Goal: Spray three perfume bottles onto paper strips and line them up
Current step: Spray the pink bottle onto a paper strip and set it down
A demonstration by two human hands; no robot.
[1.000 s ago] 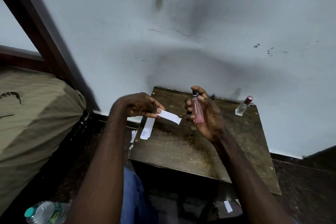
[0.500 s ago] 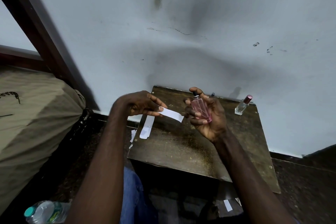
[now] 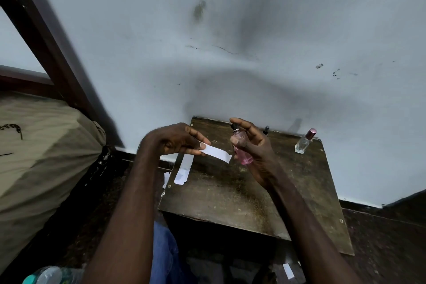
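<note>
My left hand (image 3: 177,142) pinches one end of a white paper strip (image 3: 217,154), holding it level above the small wooden table (image 3: 230,196). My right hand (image 3: 254,147) grips a pink perfume bottle (image 3: 242,151) upright, its black nozzle beside the strip's free end and my index finger over the top. A second white strip (image 3: 184,168) lies on the table's left edge. A clear bottle with a pink cap (image 3: 304,141) stands at the table's back right. A dark-capped bottle (image 3: 266,130) peeks out behind my right hand.
A grey wall rises right behind the table. Paper scraps (image 3: 166,180) lie on the floor to the table's left and one scrap (image 3: 288,271) lies below its front. A beige cloth-covered bed (image 3: 41,152) with a dark wooden frame fills the left. A plastic water bottle (image 3: 46,275) lies bottom left.
My right hand has turned the pink bottle more upright again and brought its nozzle close to the strip. My left hand stays nearly still with the strip.
</note>
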